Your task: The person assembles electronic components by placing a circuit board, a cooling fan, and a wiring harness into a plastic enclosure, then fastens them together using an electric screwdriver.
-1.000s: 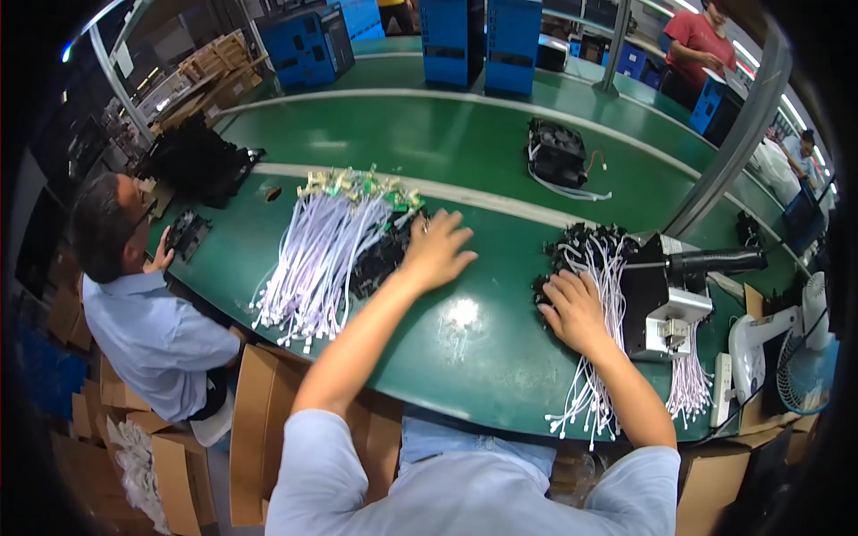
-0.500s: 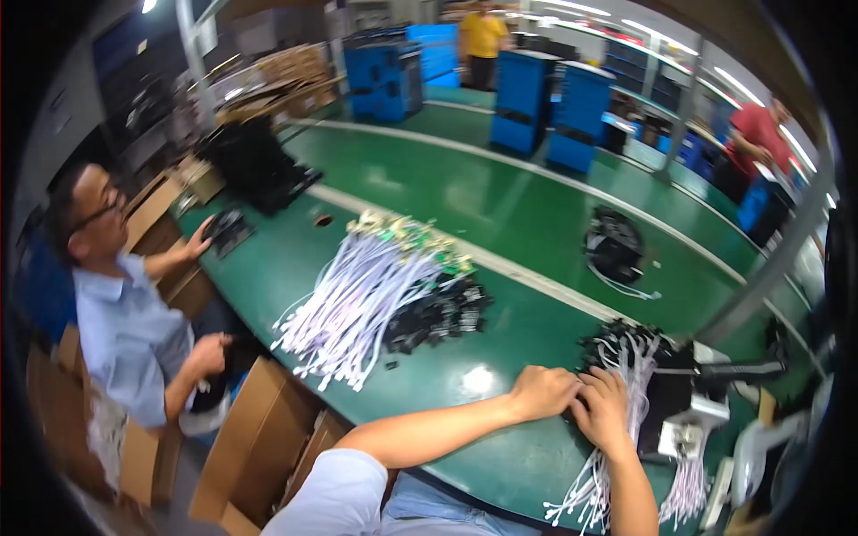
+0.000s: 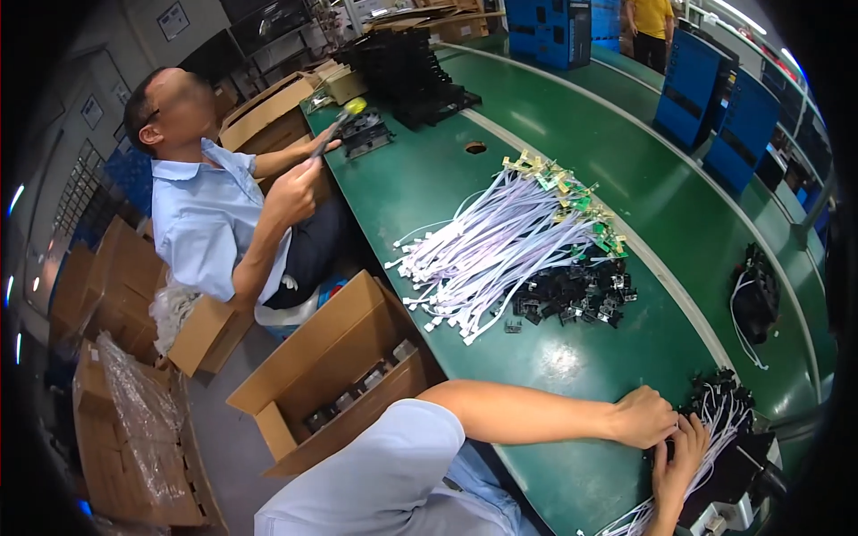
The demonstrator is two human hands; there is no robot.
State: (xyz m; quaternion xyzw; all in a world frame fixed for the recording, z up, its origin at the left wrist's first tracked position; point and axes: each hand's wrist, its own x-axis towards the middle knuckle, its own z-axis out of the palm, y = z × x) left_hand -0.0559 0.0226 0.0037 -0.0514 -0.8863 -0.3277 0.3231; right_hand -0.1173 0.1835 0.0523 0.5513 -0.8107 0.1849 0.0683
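Note:
At the table's right end my left hand [image 3: 645,417] and my right hand [image 3: 684,451] meet, fingertips together. Both have their fingers curled in a pinch; whatever sits between them is too small and covered to make out. Beside and under my right hand runs a bundle of thin white cables [image 3: 715,420] with black ends [image 3: 722,389] at its far side. To the left lies a large fanned pile of white cables [image 3: 492,241] carrying small green and cream circuit boards [image 3: 559,183]. Small black plastic parts [image 3: 581,290] are heaped against that pile.
A co-worker [image 3: 210,205] sits at the left, holding a yellow-ended tool [image 3: 344,116] over a black part [image 3: 366,134]. An open carton [image 3: 331,357] stands by my left elbow. Black trays [image 3: 407,71] are stacked farther back. A black coiled item [image 3: 755,295] lies at the right.
The view has swung left, so the table things appear farther right. The co-worker's nearer hand has risen from the lap with the tool. My hands remain together by the cable bundle.

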